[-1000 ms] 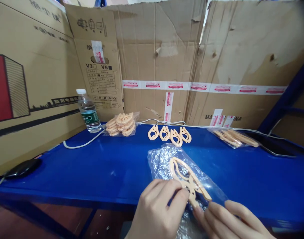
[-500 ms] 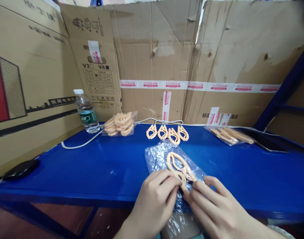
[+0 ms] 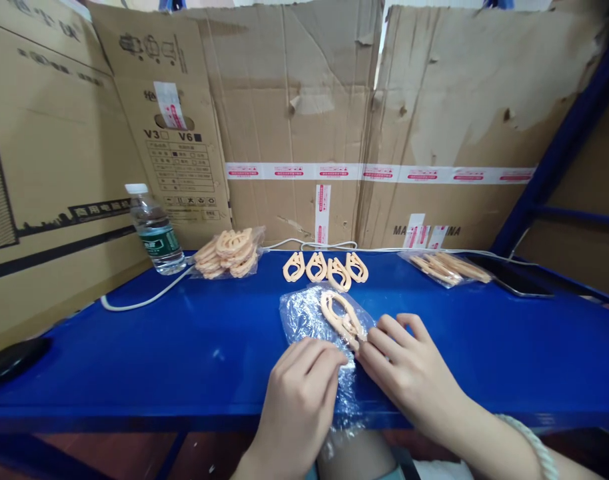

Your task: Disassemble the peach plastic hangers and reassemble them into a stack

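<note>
A beige folding clothes hanger [image 3: 353,327], folded into a loop, lies on a crinkled clear plastic bag [image 3: 300,316] near the front of the table. My right hand [image 3: 409,367] has its fingertips closed on the hanger's near end. Just left of it, my left hand [image 3: 302,393] is closed in a pinch at the bag's near part; its fingertips are partly hidden. The bag hangs over the table edge between my wrists. Behind it, several similar folded hangers [image 3: 338,274] lie in a row.
A bagged pile of hangers [image 3: 230,253] and a water bottle [image 3: 157,233] stand at the back left. At the back right lie another bag of hangers [image 3: 447,267] and a dark flat device [image 3: 522,283]. A black mouse [image 3: 15,360] is at left. Cardboard [image 3: 294,120] walls the blue table [image 3: 184,360].
The hanger was partly unfolded between both hands; now it is folded into one loop. My left hand has come off it and moved slightly down-left. The view has shifted right.
</note>
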Motion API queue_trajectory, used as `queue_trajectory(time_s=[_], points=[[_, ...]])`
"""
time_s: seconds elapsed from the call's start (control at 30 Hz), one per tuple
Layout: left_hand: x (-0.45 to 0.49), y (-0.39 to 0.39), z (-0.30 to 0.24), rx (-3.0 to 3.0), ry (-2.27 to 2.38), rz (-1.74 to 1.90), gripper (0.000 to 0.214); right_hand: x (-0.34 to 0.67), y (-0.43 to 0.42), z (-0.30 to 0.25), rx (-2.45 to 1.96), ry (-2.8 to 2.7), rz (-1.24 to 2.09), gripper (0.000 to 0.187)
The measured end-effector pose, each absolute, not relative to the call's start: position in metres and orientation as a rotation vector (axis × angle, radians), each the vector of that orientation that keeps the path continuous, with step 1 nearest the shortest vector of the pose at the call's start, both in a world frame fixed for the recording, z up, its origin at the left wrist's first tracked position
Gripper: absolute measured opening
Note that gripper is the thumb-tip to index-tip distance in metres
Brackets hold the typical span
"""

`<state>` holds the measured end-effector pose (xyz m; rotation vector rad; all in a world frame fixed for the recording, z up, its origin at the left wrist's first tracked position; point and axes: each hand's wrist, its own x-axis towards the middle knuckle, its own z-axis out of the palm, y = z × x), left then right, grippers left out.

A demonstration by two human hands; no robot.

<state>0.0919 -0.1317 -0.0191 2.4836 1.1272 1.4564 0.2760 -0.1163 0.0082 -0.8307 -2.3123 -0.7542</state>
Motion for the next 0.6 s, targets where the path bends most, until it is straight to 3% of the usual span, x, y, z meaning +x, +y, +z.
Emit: queue_trajectory(time_s=[0.2, 0.3, 0.33, 0.47, 0.6], points=[[0.091, -0.129, -0.021, 2.473, 1.126, 1.518, 0.020, 0.295, -0.082, 0.048, -0.814, -2.313, -0.130, 0.025], [0.090, -0.132, -0.024, 2.479, 1.097, 1.543, 0.021, 0.308, -0.028, 0.057, -1.066, -2.471, -0.443, 0.018], [0.090, -0.132, -0.025, 2.479, 1.091, 1.557, 0.022, 0.311, -0.007, 0.056, -1.204, -2.574, -0.569, 0.027], [0.089, -0.135, -0.027, 2.457, 1.068, 1.651, 0.023, 0.317, 0.065, 0.040, -1.252, -2.751, -0.549, 0.062], [0.085, -0.133, -0.027, 2.437, 1.026, 1.681, 0.025, 0.324, 0.098, 0.033, -1.254, -2.885, -0.478, 0.067]])
